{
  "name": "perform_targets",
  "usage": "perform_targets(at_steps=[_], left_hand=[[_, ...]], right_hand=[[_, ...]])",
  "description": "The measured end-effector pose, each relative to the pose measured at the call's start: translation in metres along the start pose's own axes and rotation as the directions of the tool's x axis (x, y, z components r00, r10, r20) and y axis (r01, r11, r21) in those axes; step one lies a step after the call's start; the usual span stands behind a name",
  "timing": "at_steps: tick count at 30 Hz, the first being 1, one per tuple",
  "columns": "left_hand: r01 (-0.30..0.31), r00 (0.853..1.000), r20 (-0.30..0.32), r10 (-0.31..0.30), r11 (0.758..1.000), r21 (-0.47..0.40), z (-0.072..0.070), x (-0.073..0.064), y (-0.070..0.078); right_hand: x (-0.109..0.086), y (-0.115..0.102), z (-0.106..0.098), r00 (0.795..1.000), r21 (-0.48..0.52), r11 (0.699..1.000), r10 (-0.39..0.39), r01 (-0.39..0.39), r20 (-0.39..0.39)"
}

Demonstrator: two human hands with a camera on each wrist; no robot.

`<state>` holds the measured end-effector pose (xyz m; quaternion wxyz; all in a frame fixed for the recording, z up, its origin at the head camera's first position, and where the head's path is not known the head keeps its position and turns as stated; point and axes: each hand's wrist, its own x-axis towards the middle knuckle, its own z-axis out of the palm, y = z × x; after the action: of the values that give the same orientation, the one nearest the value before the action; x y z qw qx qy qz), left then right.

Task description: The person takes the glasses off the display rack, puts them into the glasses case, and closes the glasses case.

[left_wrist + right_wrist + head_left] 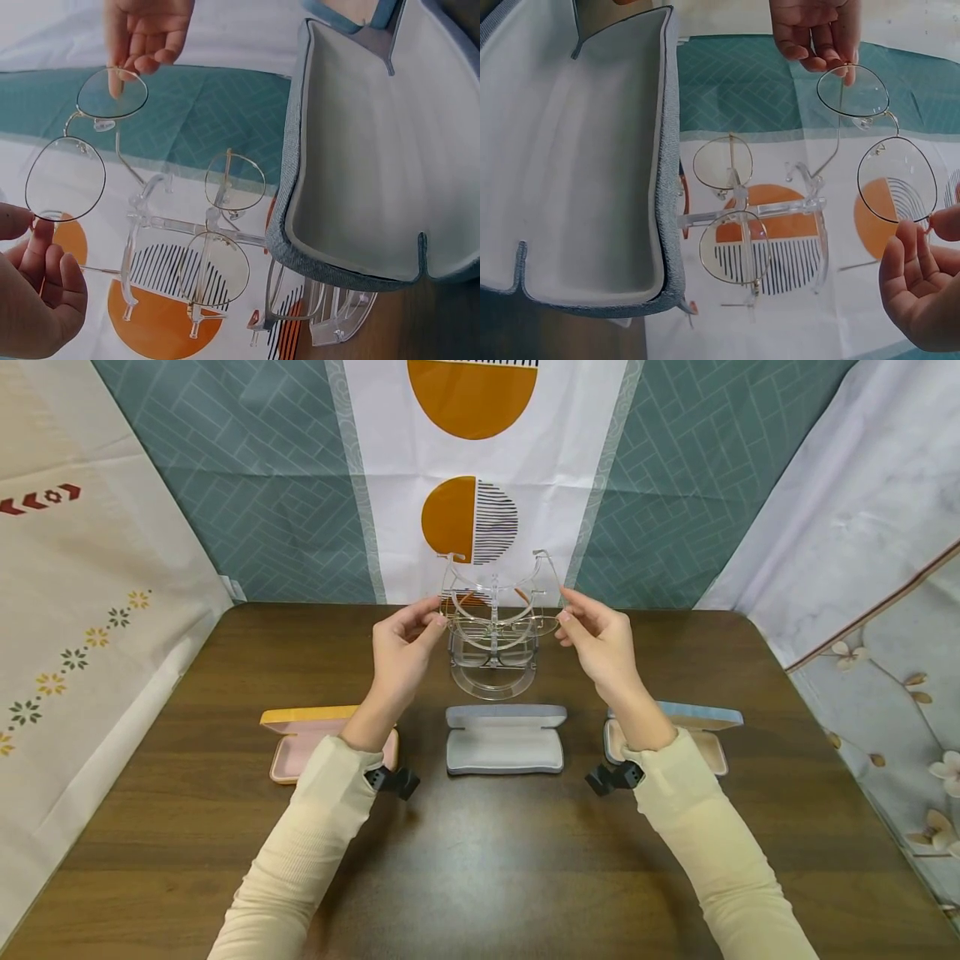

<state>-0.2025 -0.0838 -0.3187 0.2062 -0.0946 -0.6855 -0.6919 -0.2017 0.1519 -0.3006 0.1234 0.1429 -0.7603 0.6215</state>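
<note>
Both hands hold one pair of round, thin-rimmed eyeglasses (66, 178) by the outer ends of the frame, at the top of a clear display stand (492, 688). The left hand (405, 639) pinches one end between thumb and fingers. At the other end, the right hand (600, 639) pinches likewise. In the right wrist view the held glasses (896, 180) are beside the stand's top arm, their temples pointing towards the wall. Gold-rimmed glasses (735, 247) sit on the stand below them, and a darker pair (495, 657) rests lower.
Three open glasses cases lie in a row on the wooden table (480, 868): a yellow one with pink lining (285, 760) at left, a grey one (504, 752) in the middle, a blue one (712, 718) at right. A patterned cloth (285, 510) hangs behind the stand.
</note>
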Motion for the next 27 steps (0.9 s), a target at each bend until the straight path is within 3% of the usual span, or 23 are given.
perform_targets(at_steps=[27], left_hand=[[-0.012,1.0,0.028,0.011,0.999,0.033,-0.007,-0.03,0.0]], right_hand=[[-0.029,0.004,0.0,1.0,0.077,0.997,0.022,-0.021,-0.014]])
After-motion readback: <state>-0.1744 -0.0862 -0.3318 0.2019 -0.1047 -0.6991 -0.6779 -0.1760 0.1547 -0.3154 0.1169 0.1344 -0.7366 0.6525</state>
